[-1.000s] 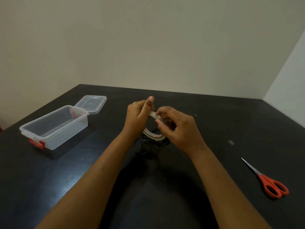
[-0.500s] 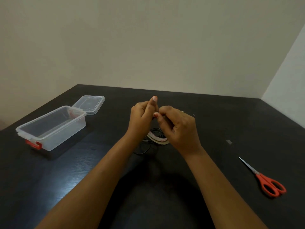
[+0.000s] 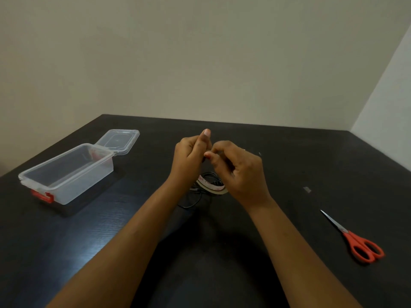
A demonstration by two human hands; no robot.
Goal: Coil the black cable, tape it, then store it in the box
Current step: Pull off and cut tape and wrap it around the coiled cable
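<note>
Both hands are raised over the middle of the black table. My left hand (image 3: pixel 189 156) grips a roll of tape (image 3: pixel 212 188) with its thumb pointing up. My right hand (image 3: pixel 238 167) pinches the roll's upper edge with curled fingers, right beside the left thumb. Only the lower arc of the roll shows under the hands. The black cable (image 3: pixel 193 202) lies loosely coiled on the table below them, partly hidden by the roll and my wrists. The clear plastic box (image 3: pixel 66 174) with red latches stands open at the left, its lid (image 3: pixel 119 141) flipped back.
Red-handled scissors (image 3: pixel 355 243) lie shut on the table at the right. A small scrap of tape (image 3: pixel 307 189) sits on the table between the scissors and my right hand. Walls close in behind and to the right of the table.
My hands have drawn closer together at the top of the roll, and the right fingers now cover the upper edge that showed a second ago. The view has shifted slightly right.
</note>
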